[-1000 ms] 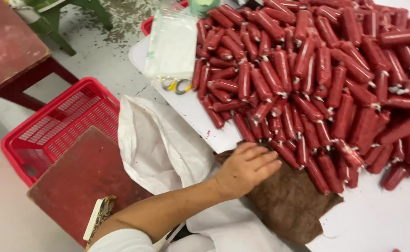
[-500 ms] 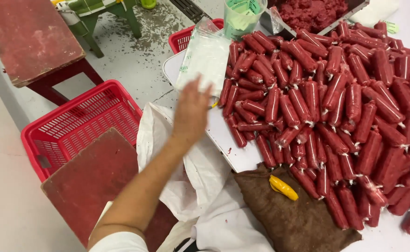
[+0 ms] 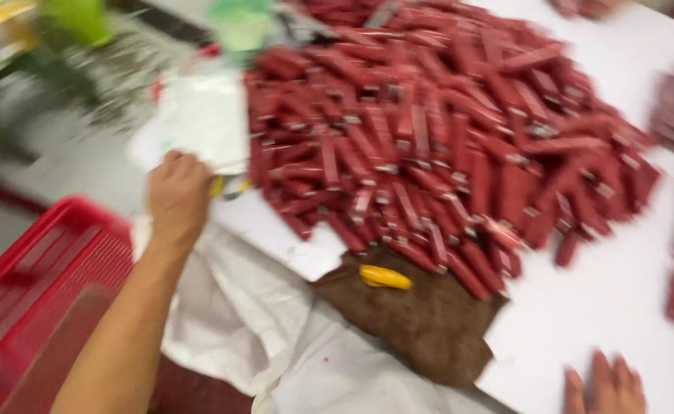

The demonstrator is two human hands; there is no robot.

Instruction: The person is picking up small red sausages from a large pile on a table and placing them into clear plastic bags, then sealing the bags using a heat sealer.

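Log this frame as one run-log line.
left hand: on stack of clear bags, grip unclear | right hand: flat on white table | red sausages: piled | yellow item: on brown cloth

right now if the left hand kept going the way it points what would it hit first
Probably the stack of clear plastic bags: the left hand points up the table with its fingers already at the stack's lower edge. The frame is blurred, so contact is unclear.
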